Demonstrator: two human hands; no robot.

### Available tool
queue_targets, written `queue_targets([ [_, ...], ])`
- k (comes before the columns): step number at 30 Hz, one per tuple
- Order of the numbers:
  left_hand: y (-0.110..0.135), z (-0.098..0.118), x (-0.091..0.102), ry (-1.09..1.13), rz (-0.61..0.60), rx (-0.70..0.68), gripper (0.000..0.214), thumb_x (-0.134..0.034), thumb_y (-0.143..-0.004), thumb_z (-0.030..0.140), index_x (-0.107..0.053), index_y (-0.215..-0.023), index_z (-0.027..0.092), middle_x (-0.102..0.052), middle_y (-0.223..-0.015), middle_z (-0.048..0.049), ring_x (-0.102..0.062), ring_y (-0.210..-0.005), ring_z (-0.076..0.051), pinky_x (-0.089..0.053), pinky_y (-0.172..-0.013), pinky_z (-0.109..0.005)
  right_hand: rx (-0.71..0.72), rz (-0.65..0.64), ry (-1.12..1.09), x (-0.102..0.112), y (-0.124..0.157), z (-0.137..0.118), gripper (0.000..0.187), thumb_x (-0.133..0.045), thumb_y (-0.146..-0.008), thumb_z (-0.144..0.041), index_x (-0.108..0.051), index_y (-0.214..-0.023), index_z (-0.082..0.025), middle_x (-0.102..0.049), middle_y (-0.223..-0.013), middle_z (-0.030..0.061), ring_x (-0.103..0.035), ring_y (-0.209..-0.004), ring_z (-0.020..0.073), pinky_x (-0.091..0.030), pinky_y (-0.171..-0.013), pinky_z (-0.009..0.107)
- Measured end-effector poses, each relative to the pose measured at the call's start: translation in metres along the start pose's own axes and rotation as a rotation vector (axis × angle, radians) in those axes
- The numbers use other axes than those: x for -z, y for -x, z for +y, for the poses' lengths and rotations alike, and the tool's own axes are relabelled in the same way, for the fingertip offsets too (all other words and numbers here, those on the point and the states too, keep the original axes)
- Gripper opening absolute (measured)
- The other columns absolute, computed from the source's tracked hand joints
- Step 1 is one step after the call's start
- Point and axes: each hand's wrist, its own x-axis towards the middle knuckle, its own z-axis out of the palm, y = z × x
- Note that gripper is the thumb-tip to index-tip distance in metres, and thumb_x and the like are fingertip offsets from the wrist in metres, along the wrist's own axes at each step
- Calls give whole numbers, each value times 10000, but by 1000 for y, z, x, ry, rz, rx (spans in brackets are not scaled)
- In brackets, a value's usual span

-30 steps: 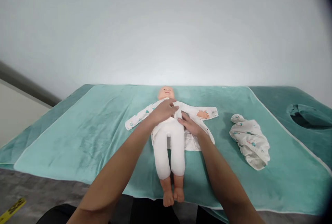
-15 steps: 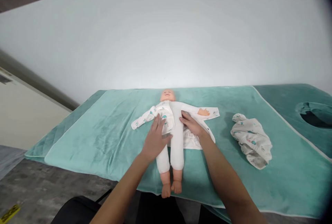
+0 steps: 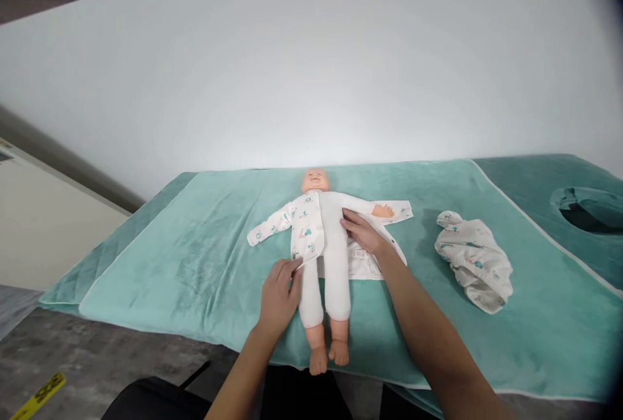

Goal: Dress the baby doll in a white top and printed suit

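A baby doll with a white cloth body lies face up, its feet toward me. One arm is inside a sleeve of a white printed baby shirt, whose front panel covers half the chest. The other half of the shirt lies spread beneath the doll, its sleeve flat behind the bare cloth arm. My left hand pinches the lower hem of the front panel beside the doll's hip. My right hand rests with fingers stretched against the side of the doll's torso, over the spread shirt.
A crumpled white printed garment lies to the right on the green padded mat. Farther right, the darker mat section has an oval opening. A white wall stands directly behind the mat.
My left hand has moved from the doll's belly down to the shirt's hem and closed on it. The front panel now lies flatter and reaches lower. My right hand has barely moved.
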Motion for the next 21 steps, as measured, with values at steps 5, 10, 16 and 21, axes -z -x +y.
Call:
queue_targets([
  [5,-39,4,-9,79,-6,15,201,-525,-955,329,-660,-1090,266,-663,-947,-51,-628,-856,-222,-506,-841,-377,74,78,30,-4,1,-2,516,-783,-756,-456,-690,-1243,-317,-600,-1436,8,-535,-1342,240,-412,-1149,458],
  [10,-138,24,-57,-3,-92,-170,355,-535,-925,255,-610,-1270,292,-656,-1177,-91,-572,-1172,-285,-437,-1039,-445,161,56,215,-15,5,-12,499,-721,-817,-495,-673,-1274,-300,-558,-1480,16,-419,-1441,241,-287,-1229,446],
  [16,-233,79,-111,-453,-566,-441,558,-643,-818,140,-525,-1356,226,-567,-1367,-143,-529,-1264,-318,-428,-1008,-457,139,-62,250,-10,-4,-8,303,-698,-804,-459,-758,-1027,-263,-738,-1162,31,-591,-1230,286,-402,-1128,482],
  [21,-255,85,-118,-546,-657,-436,320,-560,-874,157,-572,-1193,168,-664,-1117,-138,-653,-988,-297,-474,-800,-401,229,83,429,17,-17,-11,216,-643,-836,-427,-748,-913,-255,-738,-1051,32,-601,-1166,273,-460,-1041,419],
])
